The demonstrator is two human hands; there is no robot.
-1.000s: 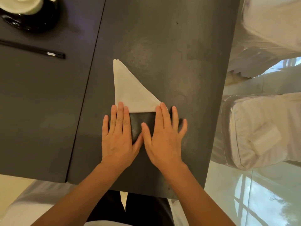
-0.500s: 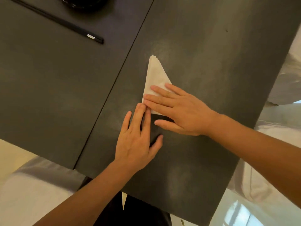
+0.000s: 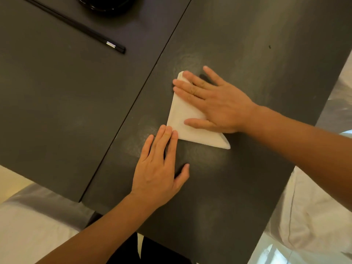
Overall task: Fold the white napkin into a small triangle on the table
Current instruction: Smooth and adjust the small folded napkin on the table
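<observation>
1. Here, the dark counter (image 3: 247, 54) fills most of the head view, with a straight seam running across it from the top toward the near left edge; pale cloth-covered shapes show beyond its near-left and right edges.
2. The right hand (image 3: 215, 103) reaches in from the right and lies flat, palm down, over the far half of the white napkin (image 3: 182, 119). Its fingers are spread and straight, the fingertips (image 3: 177, 82) at the napkin's far point and the thumb laid across the middle of the cloth. This grip is fully open and presses rather than clasps; it has hold of nothing.
3. The left hand (image 3: 158, 168) comes up from below, also flat and open on the counter. Its fingertips touch the napkin's near-left corner, the thumb spread out to the side. Nothing is held in it.
4. The white napkin lies flat on the counter, just right of the seam, already folded into a triangle. One point is under the right fingers, one at the left fingertips, and one sticks out free toward the near right.
5. A pair of black chopsticks (image 3: 80, 27) lies well apart on the far left section.
6. The rim of a black dish (image 3: 106, 6) shows at the top edge.
</observation>
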